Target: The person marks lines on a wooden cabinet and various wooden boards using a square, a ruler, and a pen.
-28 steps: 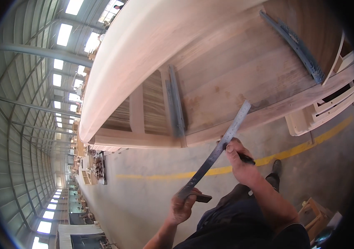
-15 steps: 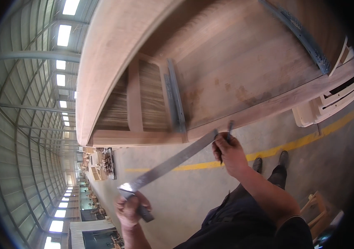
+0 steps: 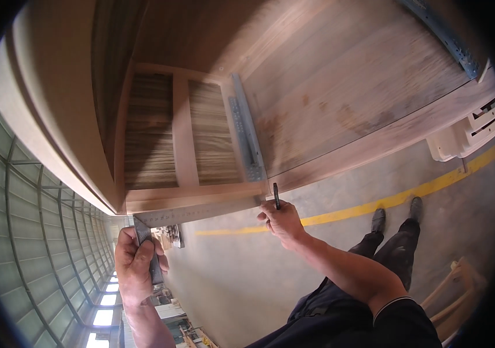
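My left hand (image 3: 137, 264) is closed around the dark stock of a carpenter's square (image 3: 201, 212). Its long metal blade lies along the front edge of a wooden cabinet (image 3: 195, 196), below the side panel. A black pen (image 3: 276, 197) points up out of my right hand (image 3: 285, 223), whose fingers are closed on it at the far end of the blade. Whether those fingers also touch the blade is hard to see. Just above the pen is the corner where the side panel's edge meets the broad board.
Inside the cabinet, a metal drawer slide (image 3: 246, 130) is fixed near my right hand, and another slide (image 3: 445, 37) at upper right. Pale wooden parts (image 3: 471, 133) stand beyond the cabinet's edge. A yellow line (image 3: 346, 217) crosses the floor. A wooden frame (image 3: 456, 290) stands at lower right.
Both hands have brought the square up against the cabinet's front edge; it was held slanted below and away from it. The view has shifted, showing more of the cabinet's inside.
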The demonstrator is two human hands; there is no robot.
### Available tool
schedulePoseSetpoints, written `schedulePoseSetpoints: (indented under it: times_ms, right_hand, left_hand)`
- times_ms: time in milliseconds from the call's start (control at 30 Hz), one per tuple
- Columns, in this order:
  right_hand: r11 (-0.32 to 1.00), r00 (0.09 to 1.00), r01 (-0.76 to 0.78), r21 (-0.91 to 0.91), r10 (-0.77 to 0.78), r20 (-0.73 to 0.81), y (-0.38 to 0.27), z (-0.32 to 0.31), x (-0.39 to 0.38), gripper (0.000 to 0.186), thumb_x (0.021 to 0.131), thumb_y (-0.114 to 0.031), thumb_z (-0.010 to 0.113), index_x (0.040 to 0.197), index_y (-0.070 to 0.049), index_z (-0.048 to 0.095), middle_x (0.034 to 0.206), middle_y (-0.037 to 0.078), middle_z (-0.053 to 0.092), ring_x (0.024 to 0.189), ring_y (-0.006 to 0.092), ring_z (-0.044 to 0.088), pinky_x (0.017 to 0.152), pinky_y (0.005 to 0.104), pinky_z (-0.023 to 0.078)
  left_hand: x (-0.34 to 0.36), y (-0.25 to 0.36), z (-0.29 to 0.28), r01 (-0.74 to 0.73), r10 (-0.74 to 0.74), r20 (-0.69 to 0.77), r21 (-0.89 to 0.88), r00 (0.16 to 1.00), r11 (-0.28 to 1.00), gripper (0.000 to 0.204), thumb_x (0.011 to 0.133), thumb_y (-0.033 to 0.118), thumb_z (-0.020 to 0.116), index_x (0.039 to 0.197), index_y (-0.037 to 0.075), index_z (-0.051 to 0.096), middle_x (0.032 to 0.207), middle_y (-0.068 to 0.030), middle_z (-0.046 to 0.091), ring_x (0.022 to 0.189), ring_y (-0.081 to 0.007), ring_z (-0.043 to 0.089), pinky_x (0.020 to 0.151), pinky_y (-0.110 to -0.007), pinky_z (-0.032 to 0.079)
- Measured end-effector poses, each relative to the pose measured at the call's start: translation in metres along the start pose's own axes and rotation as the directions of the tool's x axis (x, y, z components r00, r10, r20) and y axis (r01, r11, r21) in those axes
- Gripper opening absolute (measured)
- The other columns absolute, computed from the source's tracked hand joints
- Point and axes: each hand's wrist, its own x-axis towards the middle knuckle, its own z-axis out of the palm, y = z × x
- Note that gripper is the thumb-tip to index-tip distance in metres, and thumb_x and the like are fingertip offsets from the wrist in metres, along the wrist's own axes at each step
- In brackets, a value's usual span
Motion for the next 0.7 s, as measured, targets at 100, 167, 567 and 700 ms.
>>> schedulePoseSetpoints:
  times_ms: [100,167,567,700]
  right_hand:
    - [0.998,0.998,0.063,0.008,-0.063,-0.01,0.007,0.0,0.012,0.024,0.097,-0.024,0.068,0.084,-0.006,0.063,0.077,0.007,0.067,0.05,0.0054,0.048,0.042,0.0239,0.035]
    - [0.996,0.996,0.083,0.035,-0.083,-0.024,0.013,-0.002,0.018,0.025,0.097,-0.024,0.068,0.082,-0.005,0.062,0.075,0.006,0.066,0.049,0.0056,0.047,0.042,0.0242,0.035]
    - [0.992,0.988,0.087,0.09,-0.074,-0.139,0.021,-0.003,0.035,0.029,0.098,-0.026,0.069,0.08,-0.005,0.061,0.068,0.003,0.063,0.046,0.0064,0.045,0.039,0.0241,0.032]
    - [0.989,0.986,0.115,0.098,-0.101,-0.133,0.021,-0.003,0.035,0.029,0.099,-0.027,0.068,0.08,-0.006,0.061,0.07,0.004,0.064,0.046,0.0063,0.046,0.039,0.0238,0.032]
  left_hand:
    - [0.011,-0.003,0.004,0.009,-0.007,-0.029,0.056,1.0,0.998,0.007,0.099,0.001,0.05,0.106,0.001,0.051,0.079,-0.009,0.064,0.055,-0.0141,0.06,0.05,-0.027,0.049]
    - [0.018,-0.007,0.007,0.009,-0.005,-0.056,0.073,0.998,0.997,0.003,0.1,0.002,0.053,0.102,0.001,0.055,0.079,-0.0097,0.067,0.054,-0.0128,0.06,0.049,-0.026,0.05]
    - [0.038,-0.019,0.023,0.052,-0.01,-0.176,0.232,0.984,0.971,0.011,0.1,0.002,0.057,0.092,-0.001,0.064,0.079,-0.01,0.074,0.052,-0.0088,0.06,0.048,-0.023,0.049]
    - [0.039,-0.02,0.019,0.08,-0.034,-0.183,0.25,0.983,0.965,0.012,0.102,0.009,0.06,0.094,0.003,0.067,0.08,-0.0092,0.074,0.053,-0.0083,0.061,0.047,-0.023,0.048]
